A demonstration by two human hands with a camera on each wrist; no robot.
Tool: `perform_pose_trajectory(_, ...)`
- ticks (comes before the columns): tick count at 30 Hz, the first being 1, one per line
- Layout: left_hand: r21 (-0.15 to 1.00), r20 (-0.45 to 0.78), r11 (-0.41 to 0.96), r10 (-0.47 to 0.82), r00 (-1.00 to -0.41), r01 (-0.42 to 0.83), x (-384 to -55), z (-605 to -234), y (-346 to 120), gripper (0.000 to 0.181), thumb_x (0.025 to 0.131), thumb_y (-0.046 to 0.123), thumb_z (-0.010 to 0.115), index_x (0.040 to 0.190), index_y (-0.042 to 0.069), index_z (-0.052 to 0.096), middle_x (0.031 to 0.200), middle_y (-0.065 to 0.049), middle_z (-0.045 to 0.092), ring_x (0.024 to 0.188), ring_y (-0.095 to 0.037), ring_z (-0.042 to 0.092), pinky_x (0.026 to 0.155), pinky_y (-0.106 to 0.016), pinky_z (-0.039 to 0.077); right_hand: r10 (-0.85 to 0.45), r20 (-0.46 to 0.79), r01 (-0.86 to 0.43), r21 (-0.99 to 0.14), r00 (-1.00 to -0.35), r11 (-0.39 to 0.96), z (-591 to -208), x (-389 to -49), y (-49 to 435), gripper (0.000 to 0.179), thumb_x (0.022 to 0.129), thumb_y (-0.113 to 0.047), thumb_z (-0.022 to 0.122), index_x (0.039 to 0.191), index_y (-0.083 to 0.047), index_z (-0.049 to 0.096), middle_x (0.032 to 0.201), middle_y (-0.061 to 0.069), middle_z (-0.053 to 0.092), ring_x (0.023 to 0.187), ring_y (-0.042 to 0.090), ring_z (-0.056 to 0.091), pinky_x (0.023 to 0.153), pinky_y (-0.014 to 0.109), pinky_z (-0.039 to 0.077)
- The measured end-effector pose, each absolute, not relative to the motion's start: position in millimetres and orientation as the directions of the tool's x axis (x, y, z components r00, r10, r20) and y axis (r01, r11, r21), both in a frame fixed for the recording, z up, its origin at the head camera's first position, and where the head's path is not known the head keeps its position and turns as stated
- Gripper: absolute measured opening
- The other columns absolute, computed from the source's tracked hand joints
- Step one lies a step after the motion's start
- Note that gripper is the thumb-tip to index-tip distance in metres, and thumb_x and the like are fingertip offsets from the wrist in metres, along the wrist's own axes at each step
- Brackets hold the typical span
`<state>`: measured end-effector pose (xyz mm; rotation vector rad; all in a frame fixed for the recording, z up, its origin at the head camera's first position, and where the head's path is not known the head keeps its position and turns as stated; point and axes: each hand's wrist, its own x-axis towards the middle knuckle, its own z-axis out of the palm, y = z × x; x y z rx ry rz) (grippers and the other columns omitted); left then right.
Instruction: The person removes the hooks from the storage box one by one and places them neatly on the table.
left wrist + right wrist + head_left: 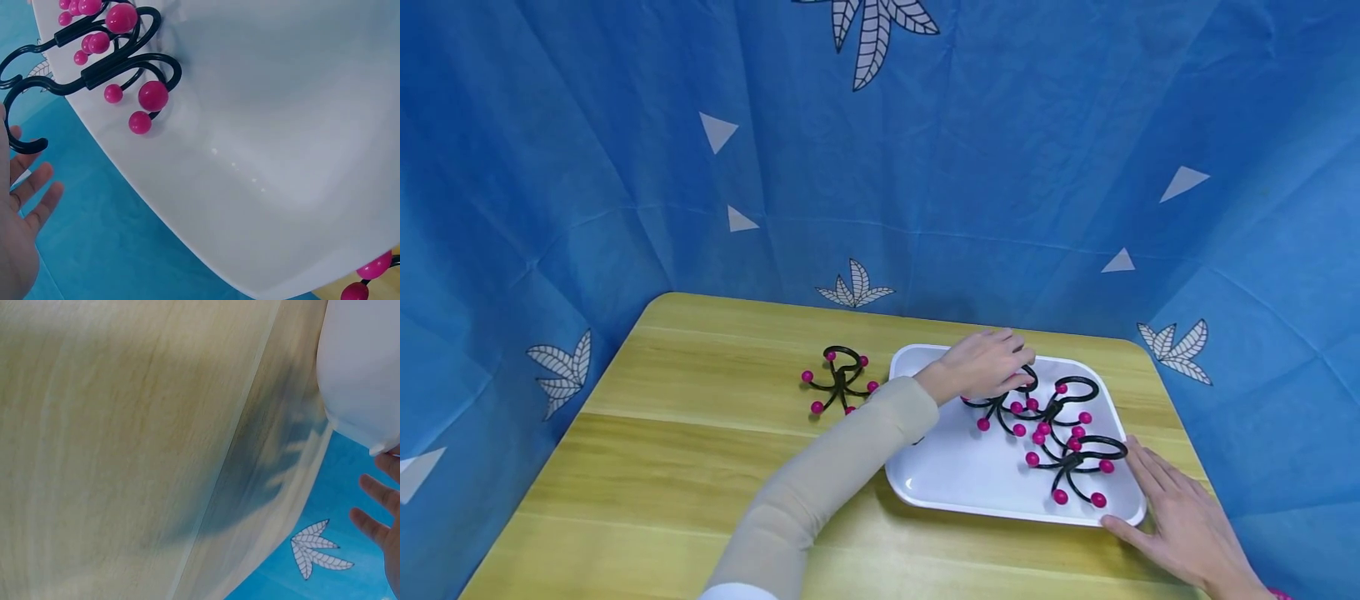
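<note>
A white tray (955, 475) holds several black massagers with curved hook handles and pink ball tips; a near one (1071, 462) and a middle one (1054, 410) lie at its right side. At the far side, my left hand (985, 364) pinches the hook handle of another massager (100, 72), whose balled legs rest in the tray; in the left wrist view its other fingers are spread, and the pinch is partly cut off. My right hand (1183, 508) touches the tray's near right corner, fingers fairly straight along the rim and thumb at the front edge.
One more massager (840, 379) lies on the wooden table (647, 467), left of the tray. A blue curtain (1000, 167) with white leaf patterns hangs behind and around the table. My left forearm (827, 492) crosses over the tray's left edge.
</note>
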<state>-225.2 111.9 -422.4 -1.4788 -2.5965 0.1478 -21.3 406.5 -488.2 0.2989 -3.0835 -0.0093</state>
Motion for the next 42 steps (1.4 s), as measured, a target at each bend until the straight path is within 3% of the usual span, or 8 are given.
perform_pose_trajectory(14,-0.072,0.105,0.541,0.839,-0.533,0.838,-224.6,-429.9,106.4,0.036,0.115,0.041,0.037,0.136,0.025,0.062,0.125,0.008,0.067,0.118,-0.008,0.062,0.100,-0.023,0.053,-0.190,0.040,-0.190,0.006,-0.981,0.982,-486.5,-20.3,405.3,0.115,0.086,-0.074,0.069,0.163,0.003,0.031,0.167,0.024,0.038,0.144,0.046,0.046,0.115,0.064,0.039)
perform_pose_trajectory(17,-0.067,0.110,0.544,0.838,-0.535,0.837,-225.8,-430.1,104.0,0.034,0.115,0.040,0.038,0.135,0.025,0.062,0.123,0.008,0.068,0.115,-0.008,0.062,0.098,-0.022,0.053,-0.199,0.060,-0.199,0.007,-0.978,0.980,-487.2,-19.8,405.6,0.114,0.086,-0.073,0.070,0.164,0.002,0.030,0.168,0.022,0.037,0.146,0.045,0.045,0.135,0.053,0.008)
perform_pose_trajectory(19,-0.063,0.114,0.544,0.837,-0.535,0.837,-226.5,-430.0,102.5,0.033,0.115,0.039,0.039,0.134,0.025,0.062,0.121,0.008,0.068,0.113,-0.008,0.062,0.097,-0.022,0.054,-0.206,0.073,-0.206,0.009,-0.976,0.978,-487.4,-19.7,406.0,0.113,0.086,-0.072,0.070,0.163,0.001,0.031,0.169,0.022,0.037,0.146,0.044,0.045,0.133,0.029,-0.015)
perform_pose_trajectory(21,-0.061,0.114,0.543,0.837,-0.535,0.837,-227.0,-430.0,100.8,0.032,0.116,0.038,0.039,0.134,0.024,0.062,0.120,0.008,0.068,0.112,-0.008,0.062,0.095,-0.022,0.054,-0.208,0.077,-0.208,0.008,-0.975,0.978,-487.4,-19.4,406.3,0.113,0.087,-0.071,0.070,0.164,0.001,0.031,0.169,0.021,0.037,0.147,0.044,0.044,0.124,0.016,-0.021)
perform_pose_trajectory(24,-0.055,0.112,0.547,0.834,-0.539,0.835,-227.4,-430.4,97.8,0.031,0.116,0.038,0.038,0.132,0.025,0.061,0.117,0.008,0.068,0.109,-0.009,0.062,0.092,-0.023,0.054,-0.200,0.061,-0.201,0.001,-0.978,0.980,-486.4,-19.7,406.1,0.113,0.087,-0.072,0.070,0.163,0.002,0.031,0.169,0.022,0.037,0.146,0.045,0.045,0.136,0.048,0.003)
perform_pose_trajectory(28,-0.045,0.104,0.551,0.832,-0.545,0.833,-226.9,-430.2,93.1,0.030,0.116,0.038,0.037,0.131,0.025,0.059,0.112,0.007,0.067,0.104,-0.009,0.062,0.086,-0.023,0.054,-0.187,0.032,-0.188,-0.010,-0.982,0.982,-484.9,-20.3,405.7,0.113,0.087,-0.073,0.069,0.162,0.003,0.032,0.168,0.024,0.037,0.145,0.046,0.045,0.113,0.064,0.039)
perform_pose_trajectory(32,-0.045,0.094,0.553,0.831,-0.548,0.832,-225.2,-428.4,88.6,0.030,0.116,0.038,0.036,0.130,0.025,0.059,0.111,0.007,0.067,0.102,-0.009,0.061,0.082,-0.022,0.052,-0.191,0.040,-0.192,-0.010,-0.981,0.981,-485.1,-19.8,406.0,0.113,0.087,-0.072,0.070,0.162,0.003,0.032,0.168,0.024,0.038,0.145,0.047,0.045,0.121,0.064,0.032)
perform_pose_trajectory(42,-0.058,0.143,0.552,0.829,-0.540,0.832,-221.6,-423.1,75.6,0.028,0.115,0.039,0.038,0.126,0.025,0.060,0.109,0.007,0.068,0.098,-0.010,0.061,0.075,-0.022,0.052,-0.189,0.042,-0.190,-0.008,-0.981,0.982,-484.9,-19.6,405.0,0.113,0.087,-0.072,0.070,0.162,0.003,0.032,0.167,0.024,0.039,0.144,0.047,0.046,0.116,0.064,0.037)
